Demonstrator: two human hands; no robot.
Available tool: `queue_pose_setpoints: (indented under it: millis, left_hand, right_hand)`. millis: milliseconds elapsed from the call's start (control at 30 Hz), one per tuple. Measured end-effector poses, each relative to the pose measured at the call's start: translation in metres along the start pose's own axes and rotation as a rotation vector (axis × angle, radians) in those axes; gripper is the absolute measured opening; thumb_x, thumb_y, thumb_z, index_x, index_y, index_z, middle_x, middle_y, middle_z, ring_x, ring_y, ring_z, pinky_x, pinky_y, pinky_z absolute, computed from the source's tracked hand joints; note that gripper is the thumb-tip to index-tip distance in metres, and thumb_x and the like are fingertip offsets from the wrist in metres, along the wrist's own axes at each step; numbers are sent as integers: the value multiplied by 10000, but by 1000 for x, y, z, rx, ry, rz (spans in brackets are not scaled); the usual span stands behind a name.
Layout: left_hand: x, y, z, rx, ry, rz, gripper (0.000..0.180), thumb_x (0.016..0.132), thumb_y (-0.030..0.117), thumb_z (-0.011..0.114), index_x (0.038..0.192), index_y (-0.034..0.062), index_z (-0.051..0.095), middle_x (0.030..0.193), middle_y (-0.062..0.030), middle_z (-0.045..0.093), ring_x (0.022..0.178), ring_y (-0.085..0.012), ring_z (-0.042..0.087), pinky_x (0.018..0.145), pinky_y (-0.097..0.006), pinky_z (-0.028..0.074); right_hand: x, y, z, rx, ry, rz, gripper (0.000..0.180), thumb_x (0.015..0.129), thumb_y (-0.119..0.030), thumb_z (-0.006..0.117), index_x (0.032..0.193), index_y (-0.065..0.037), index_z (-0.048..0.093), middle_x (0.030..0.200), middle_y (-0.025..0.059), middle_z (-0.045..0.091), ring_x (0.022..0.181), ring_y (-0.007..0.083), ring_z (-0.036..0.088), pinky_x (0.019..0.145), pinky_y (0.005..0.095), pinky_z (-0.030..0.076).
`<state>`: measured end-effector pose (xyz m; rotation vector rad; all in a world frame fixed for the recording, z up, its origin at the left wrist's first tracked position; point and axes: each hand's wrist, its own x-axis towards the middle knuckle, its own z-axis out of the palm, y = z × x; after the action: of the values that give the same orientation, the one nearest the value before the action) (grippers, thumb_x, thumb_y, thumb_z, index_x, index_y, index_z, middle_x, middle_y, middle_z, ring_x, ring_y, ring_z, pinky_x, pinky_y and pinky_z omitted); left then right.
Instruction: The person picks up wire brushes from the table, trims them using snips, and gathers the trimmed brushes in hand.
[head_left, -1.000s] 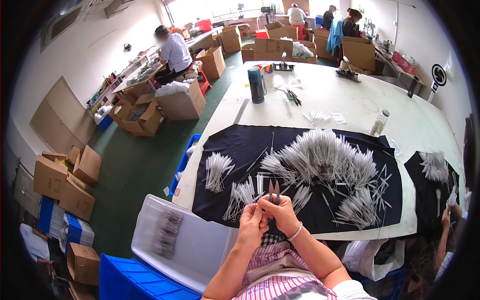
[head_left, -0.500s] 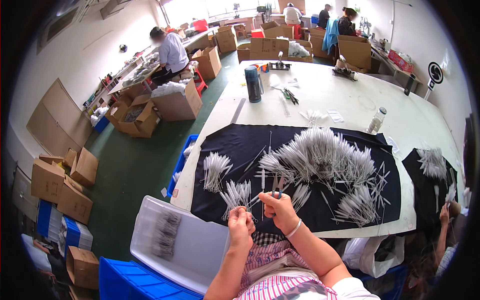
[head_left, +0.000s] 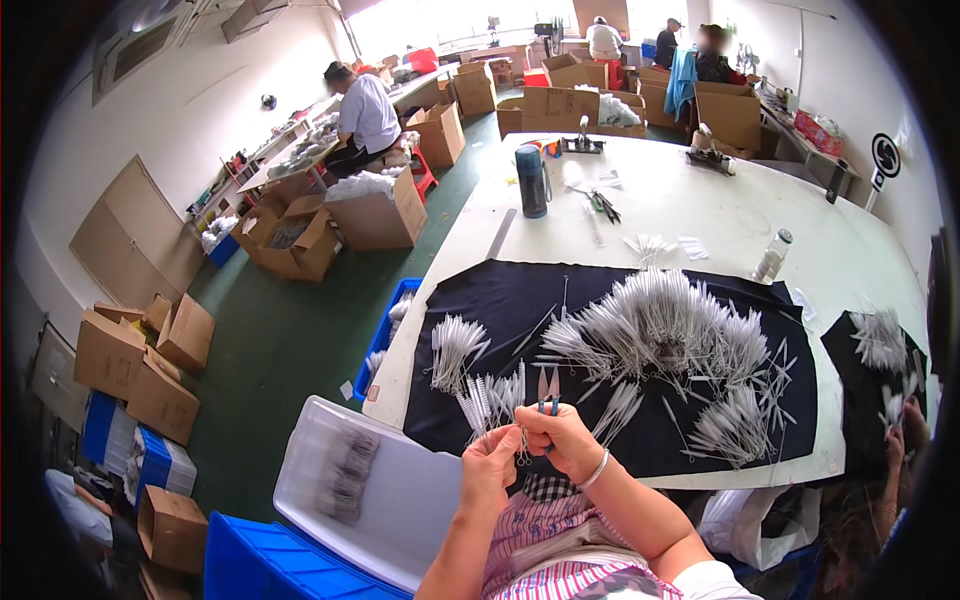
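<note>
Scissors (head_left: 548,392) sit in your right hand (head_left: 562,440), blades slightly parted and pointing away from you toward the far side of the table, long axis nearly straight up the view. That hand is closed around the handles, over the near part of the dark cloth (head_left: 490,290). Your left hand (head_left: 488,468) has its fingers drawn together, right beside the right fingertips; you cannot tell exactly what sits in that pinch.

Just left of the blades, a slim white brush (head_left: 522,380) points its bristles away from you too, almost parallel with them; whether it is held or lies on the cloth cannot be told. Beyond your left hand, a brush bundle (head_left: 484,398) fans away from you, leaning a little left.

The cloth's near edge passes close to your wrists, and your forearms cross the near rim of the white table (head_left: 720,215). Left of your left forearm, below that rim, is a pale plastic bin (head_left: 415,500). Ahead, the large brush pile (head_left: 665,320) limits your reach to the right; a mostly bare strip of cloth lies between it and the left brush cluster (head_left: 458,352).
</note>
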<state>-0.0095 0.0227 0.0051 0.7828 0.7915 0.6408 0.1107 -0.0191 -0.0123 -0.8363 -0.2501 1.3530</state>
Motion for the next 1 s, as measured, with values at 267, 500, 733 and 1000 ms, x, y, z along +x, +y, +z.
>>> queue_pose_setpoints:
  millis: [267,500,733,1000]
  left_hand:
    - [6,2,-10,-100,-92,-224,70,818,114,547,825,58,590,599,29,524,337,-12,268,326,-193,163]
    - [3,-1,-9,-350,-166,-355,84,830,129,529,787,78,580,674,-37,592,321,-30,258,332,-198,173]
    - [0,0,-9,-414,-178,-385,86,830,144,530,780,82,563,680,-46,597,320,-34,245,334,-201,167]
    - [0,2,-7,-457,-146,-411,68,830,117,523,796,69,557,657,-39,588,308,-32,249,331,-200,162]
  right_hand:
    - [2,9,0,7,1,71,203,803,-231,585,683,-74,539,541,-54,426,458,33,353,412,196,251]
    - [18,38,-28,-317,29,-369,321,888,-326,425,955,-27,522,683,-19,450,622,52,402,559,186,325]
    - [27,49,-27,-746,125,-780,290,896,-256,412,993,-3,517,795,21,438,723,98,410,637,217,354]
    - [29,39,-26,-1047,282,-937,228,856,-191,463,969,-1,521,777,86,469,675,207,474,618,280,384]
